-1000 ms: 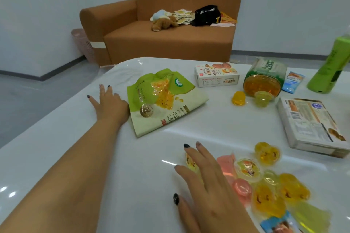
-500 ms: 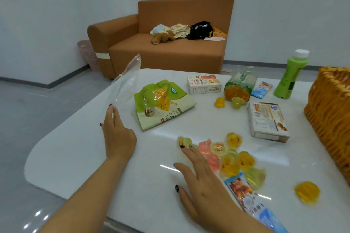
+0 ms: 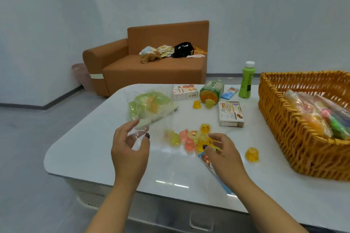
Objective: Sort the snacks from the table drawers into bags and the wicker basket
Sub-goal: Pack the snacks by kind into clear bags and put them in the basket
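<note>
Pinched between my left hand's thumb and fingers was the bottom edge of a clear plastic bag, which stood up above the white table, blurring the green snack pouch behind it. My right hand hung over the near side of the table with fingers loosely curled and apart, holding nothing, just above a blue snack packet that lay slanting toward the near edge.

Between my hands, toward the middle of the table, sat a cluster of jelly cups in yellow, pink and orange. One more yellow jelly cup stood alone, near the wicker basket. That basket filled the right side of the table and held several clear bags of colourful snacks.

Toward the far edge lay a white snack box with red print I couldn't read, a tipped-over jar of jelly cups with a green label, two loose cups before its mouth, a small blue packet, and an upright green bottle with a white cap. A flat box with fine print lay nearer the middle; its writing was too small to make out.
</note>
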